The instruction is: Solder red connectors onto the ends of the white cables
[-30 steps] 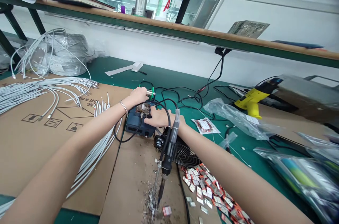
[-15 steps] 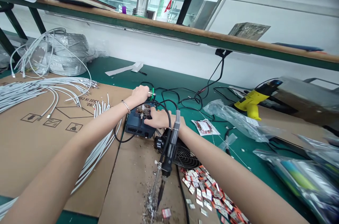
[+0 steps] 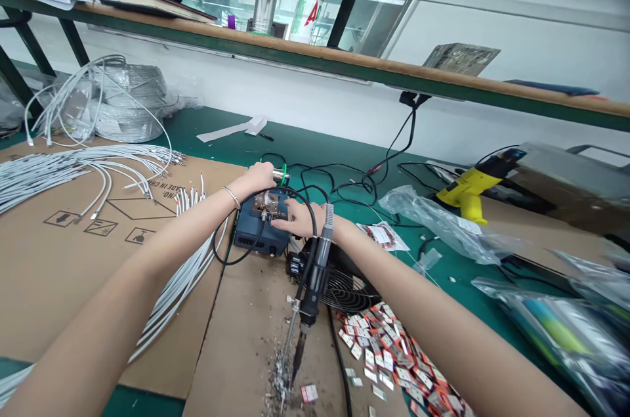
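My left hand (image 3: 259, 176) is closed on a solder spool (image 3: 281, 176) with a green rim, at the back of the dark blue soldering station (image 3: 253, 233). My right hand (image 3: 301, 217) rests at the station's right edge, thumb and forefinger apart; its other fingers are hidden. In front of my right wrist, a soldering iron (image 3: 315, 285) stands tilted, tip down, beside a thin metal rod above solder scraps (image 3: 280, 377). Its black cable loops over the station.
Bundled white cables (image 3: 182, 292) lie on cardboard at left. A round black fan grille (image 3: 344, 289) and many small red-and-white pieces (image 3: 394, 358) lie under my right forearm. A yellow heat gun (image 3: 470, 190) and plastic bags are at right. A shelf (image 3: 384, 65) spans the back.
My left hand has shifted slightly left with the spool. My right hand has drawn back slightly to the right from the top of the station.
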The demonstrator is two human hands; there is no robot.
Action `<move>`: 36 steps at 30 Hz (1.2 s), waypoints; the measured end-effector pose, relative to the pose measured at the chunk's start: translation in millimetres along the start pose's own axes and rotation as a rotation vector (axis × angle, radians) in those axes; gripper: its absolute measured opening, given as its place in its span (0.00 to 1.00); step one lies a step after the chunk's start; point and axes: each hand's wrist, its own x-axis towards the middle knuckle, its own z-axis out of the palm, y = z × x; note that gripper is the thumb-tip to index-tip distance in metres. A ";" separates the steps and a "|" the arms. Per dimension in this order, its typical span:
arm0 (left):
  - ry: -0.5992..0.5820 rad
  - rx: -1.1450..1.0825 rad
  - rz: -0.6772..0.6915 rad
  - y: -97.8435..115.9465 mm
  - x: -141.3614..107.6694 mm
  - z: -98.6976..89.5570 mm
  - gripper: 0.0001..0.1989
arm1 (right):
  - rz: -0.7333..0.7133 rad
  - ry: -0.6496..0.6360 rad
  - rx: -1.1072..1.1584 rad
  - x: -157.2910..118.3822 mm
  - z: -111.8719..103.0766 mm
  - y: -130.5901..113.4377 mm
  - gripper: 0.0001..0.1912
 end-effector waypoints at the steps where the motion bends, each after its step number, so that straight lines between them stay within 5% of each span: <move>1: 0.006 -0.006 0.000 -0.3 -0.2 -0.1 0.10 | 0.006 -0.008 0.003 -2.4 -1.7 5.2 0.30; 6: 0.037 -0.034 -0.011 -1.8 -1.7 -0.1 0.09 | 0.019 0.036 0.010 -15.9 -9.0 17.8 0.18; 18: 0.065 0.002 -0.007 -6.9 8.9 9.8 0.12 | -0.076 0.098 -0.020 8.9 -6.5 -6.4 0.06; 26: 0.068 0.001 -0.003 -8.1 9.4 10.5 0.13 | -0.079 -0.009 -0.009 12.2 -9.6 -2.9 0.08; 36: 0.067 0.006 0.001 -8.2 9.1 9.2 0.13 | -0.069 0.048 -0.016 6.3 -5.8 -2.9 0.09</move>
